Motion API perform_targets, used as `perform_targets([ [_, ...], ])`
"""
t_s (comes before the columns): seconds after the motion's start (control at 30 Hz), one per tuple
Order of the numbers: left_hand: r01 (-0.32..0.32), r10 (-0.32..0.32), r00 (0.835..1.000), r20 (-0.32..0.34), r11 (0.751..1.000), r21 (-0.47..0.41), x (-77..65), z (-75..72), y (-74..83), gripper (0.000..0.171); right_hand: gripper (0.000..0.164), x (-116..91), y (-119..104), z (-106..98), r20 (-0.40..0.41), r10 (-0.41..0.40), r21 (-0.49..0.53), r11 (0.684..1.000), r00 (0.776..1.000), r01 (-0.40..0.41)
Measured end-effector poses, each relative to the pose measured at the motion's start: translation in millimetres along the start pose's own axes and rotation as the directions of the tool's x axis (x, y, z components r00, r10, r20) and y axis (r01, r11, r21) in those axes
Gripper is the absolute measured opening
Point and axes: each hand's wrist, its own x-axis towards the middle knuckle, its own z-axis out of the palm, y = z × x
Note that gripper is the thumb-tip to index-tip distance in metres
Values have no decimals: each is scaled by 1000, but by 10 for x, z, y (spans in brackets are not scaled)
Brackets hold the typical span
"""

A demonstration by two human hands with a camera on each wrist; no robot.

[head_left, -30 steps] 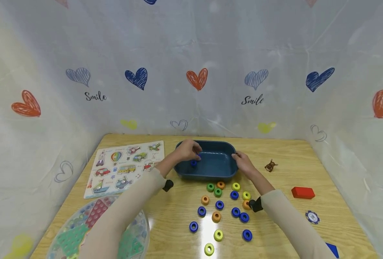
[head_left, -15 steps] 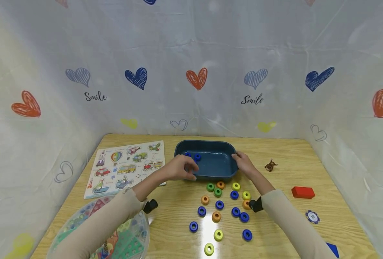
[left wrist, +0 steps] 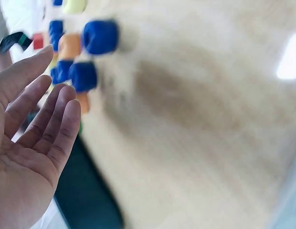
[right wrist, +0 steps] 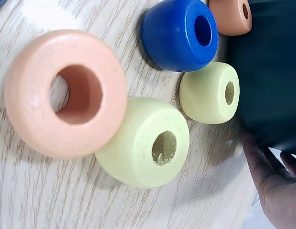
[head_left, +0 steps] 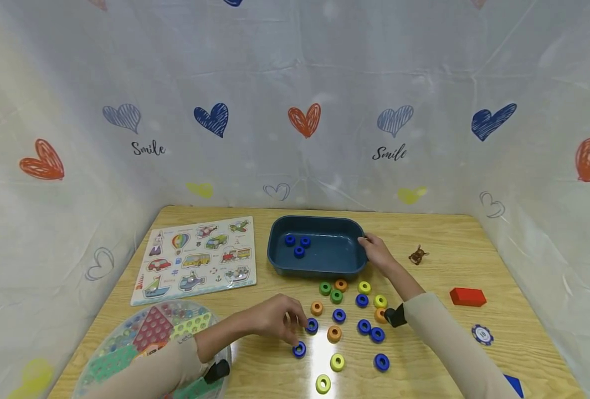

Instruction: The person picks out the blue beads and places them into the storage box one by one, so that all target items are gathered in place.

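A dark blue tray stands at the back of the table, with several small blue wooden rings inside its left part. My right hand holds the tray by its right edge; the right wrist view shows those fingers against the dark wall. In front of the tray my left hand hovers with loosely bent fingers and a gap before the thumb. Below its fingertips lie a blue ring and another blue ring. The left wrist view shows the palm holding nothing.
Yellow, green, orange and blue rings lie scattered in front of the tray, among them an orange ring. A picture puzzle board and a round marble board are at left. A red block, poker chip and small brown animal figure are at right.
My left hand has let go of a blue ring in the tray, left the tray and come toward the front, over the loose blue rings. The right hand keeps its hold on the tray.
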Motion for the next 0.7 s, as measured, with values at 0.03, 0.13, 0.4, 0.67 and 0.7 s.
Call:
perform_targets([
  [0.03,5,-5,1000,12,1000,-8,-14,42,-11,28,49,3,1,1,-1,-1,-5,1000,1000,1],
  [0.13,-2,3,999,36,1000,-20,-51,154,-41,30,49,6,8,2,-7,2,-15,1000,1000,-2],
  [0.4,-56,56,998,13,998,6,-111,340,-130,32,48,-6,-5,11,-11,3,-19,1000,1000,-4],
  [0.67,-51,51,999,3,999,8,-123,339,-111,29,45,-22,-16,2,-9,-13,-28,1000,1000,13],
  [0.7,-44,44,999,4,999,1,-121,330,-102,29,45,-21,-17,1,-8,-15,-32,999,1000,15],
])
